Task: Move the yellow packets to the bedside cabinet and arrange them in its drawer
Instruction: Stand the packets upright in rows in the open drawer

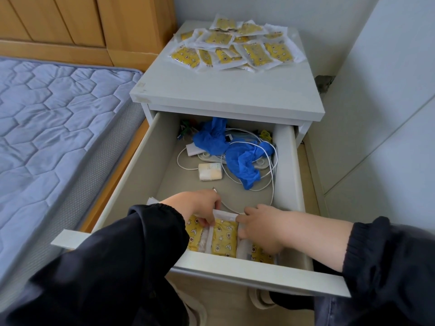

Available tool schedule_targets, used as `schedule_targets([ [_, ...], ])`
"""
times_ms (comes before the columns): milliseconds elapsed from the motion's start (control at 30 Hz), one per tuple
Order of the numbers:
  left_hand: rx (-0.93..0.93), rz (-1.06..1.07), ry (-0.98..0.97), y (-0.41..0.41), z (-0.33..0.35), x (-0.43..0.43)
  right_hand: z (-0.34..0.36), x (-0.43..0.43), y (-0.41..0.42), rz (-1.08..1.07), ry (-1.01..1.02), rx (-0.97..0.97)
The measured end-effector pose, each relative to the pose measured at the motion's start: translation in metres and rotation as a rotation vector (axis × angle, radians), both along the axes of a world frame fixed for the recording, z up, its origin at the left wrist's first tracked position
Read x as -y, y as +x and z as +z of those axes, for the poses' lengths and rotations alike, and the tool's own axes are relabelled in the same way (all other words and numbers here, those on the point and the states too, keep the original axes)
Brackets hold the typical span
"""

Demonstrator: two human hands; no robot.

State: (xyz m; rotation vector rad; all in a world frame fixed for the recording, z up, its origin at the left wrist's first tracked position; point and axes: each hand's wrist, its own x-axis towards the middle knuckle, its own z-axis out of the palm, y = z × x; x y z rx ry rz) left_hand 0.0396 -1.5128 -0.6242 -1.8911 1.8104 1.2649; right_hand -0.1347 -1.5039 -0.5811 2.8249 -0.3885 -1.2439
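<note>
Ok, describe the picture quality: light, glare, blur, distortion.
Head view: soft even daylight, no glare; the cabinet top shades the back of the drawer; wide-angle stretch splays its sides; left hand and right hand, on the packets, look slightly soft.

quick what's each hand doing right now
Left hand: pinching the top left edge of the middle yellow packet in the drawer.
Right hand: gripping that packet's right edge.

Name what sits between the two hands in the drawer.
Head view: a yellow packet lies between the left hand and the right hand, each holding one edge.
</note>
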Motion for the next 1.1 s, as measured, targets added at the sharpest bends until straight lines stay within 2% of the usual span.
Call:
schedule_targets([
  [133,0.003,-0.008,-0.012,-0.003,-0.002,-0.001,-0.005,-0.002,-0.002,0.034,0.052,0.093],
  [333,0.029,-0.076,0.025,-0.009,-0.005,-0.005,-0.009,-0.003,-0.01,-0.019,0.14,0.012],
  [433,0.043,-0.106,-0.004,-0.01,-0.002,-0.003,-0.009,-0.001,-0.011,-0.097,0.166,0.1],
  [667,0.1,-0.054,-0.181,0.003,0.015,0.006,-0.001,0.008,-0.011,-0.317,0.034,0.375],
  [933,0.084,0.113,-0.549,-0.004,0.055,0.012,0.042,0.046,-0.011,-0.459,-0.104,0.643],
  [1100,-0.03,0.256,-0.948,-0.007,0.113,0.021,0.092,0.076,-0.01,-0.53,-0.198,0.944],
])
